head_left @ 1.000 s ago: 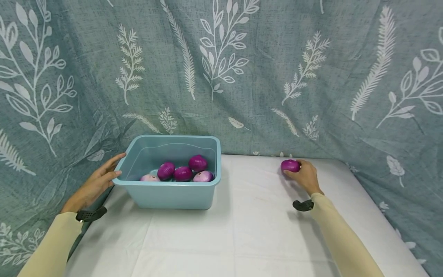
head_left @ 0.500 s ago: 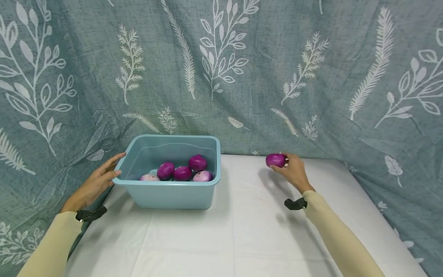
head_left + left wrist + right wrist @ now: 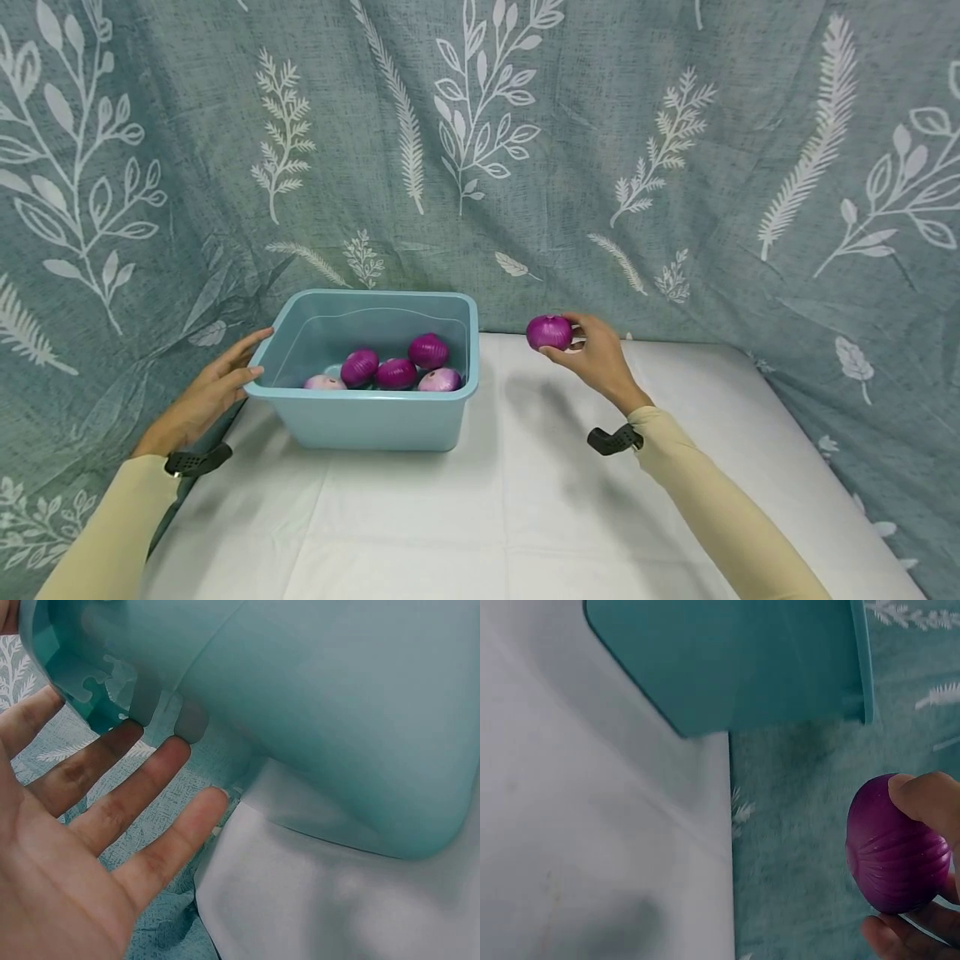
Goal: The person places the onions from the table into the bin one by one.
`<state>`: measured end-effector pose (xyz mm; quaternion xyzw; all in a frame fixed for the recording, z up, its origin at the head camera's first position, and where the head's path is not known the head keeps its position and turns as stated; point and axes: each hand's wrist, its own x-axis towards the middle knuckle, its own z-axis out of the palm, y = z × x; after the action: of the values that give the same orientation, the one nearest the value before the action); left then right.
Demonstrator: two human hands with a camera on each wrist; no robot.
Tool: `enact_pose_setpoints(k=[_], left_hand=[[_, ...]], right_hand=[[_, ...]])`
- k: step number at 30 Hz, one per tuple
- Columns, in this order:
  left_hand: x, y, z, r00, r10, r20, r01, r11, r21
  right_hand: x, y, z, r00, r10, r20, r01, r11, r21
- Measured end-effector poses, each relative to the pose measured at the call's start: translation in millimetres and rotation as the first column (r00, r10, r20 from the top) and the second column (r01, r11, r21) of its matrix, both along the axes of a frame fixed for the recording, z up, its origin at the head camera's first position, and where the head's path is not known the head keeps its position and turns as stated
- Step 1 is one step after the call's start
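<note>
My right hand (image 3: 600, 358) holds a purple onion (image 3: 549, 332) between thumb and fingers, in the air to the right of a light blue plastic tub (image 3: 360, 421). In the right wrist view the onion (image 3: 892, 851) shows its ribbed side, with the thumb over its top. The left hand (image 3: 206, 398) rests at the tub's left rim, fingers spread and nearly straight. From the left wrist, these fingers (image 3: 161, 776) lie along the tub's outer side (image 3: 337, 712). Inside the tub sit several onions, some deep purple (image 3: 396, 375), others pale pink (image 3: 440, 381).
A white cloth covers the table (image 3: 420, 533) under the tub. Behind and at both sides hangs a grey-green curtain (image 3: 555, 192) with white leaf prints, meeting the table's far edge. Dark bands (image 3: 615, 439) sit on both wrists.
The right hand has lifted the onion off the table and carried it left, toward the tub. The left hand and the tub have stayed in place.
</note>
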<state>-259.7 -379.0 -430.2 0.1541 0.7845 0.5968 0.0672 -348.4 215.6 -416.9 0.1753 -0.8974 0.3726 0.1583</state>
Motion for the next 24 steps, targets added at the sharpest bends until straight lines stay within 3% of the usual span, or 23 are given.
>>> enact_pose_setpoints(k=[11, 16, 24], left_hand=[[-3.5, -2.5, -0.7, 1.0, 0.002, 0.008, -0.002, 1.0, 0.001], [-5.2, -3.2, -0.3, 1.0, -0.004, 0.01, 0.004, 1.0, -0.006], [-8.2, -2.2, -1.5, 1.0, 0.007, 0.02, -0.007, 0.999, 0.032]], right_hand=[[17.6, -48.5, 29.1, 0.992, 0.117, -0.049, -0.116, 0.993, 0.013], [26.7, -70.0, 40.8, 0.981, 0.178, -0.079, -0.18, 0.983, -0.029], [39.0, -98.2, 43.8, 0.949, 0.285, -0.135, -0.294, 0.955, -0.044]])
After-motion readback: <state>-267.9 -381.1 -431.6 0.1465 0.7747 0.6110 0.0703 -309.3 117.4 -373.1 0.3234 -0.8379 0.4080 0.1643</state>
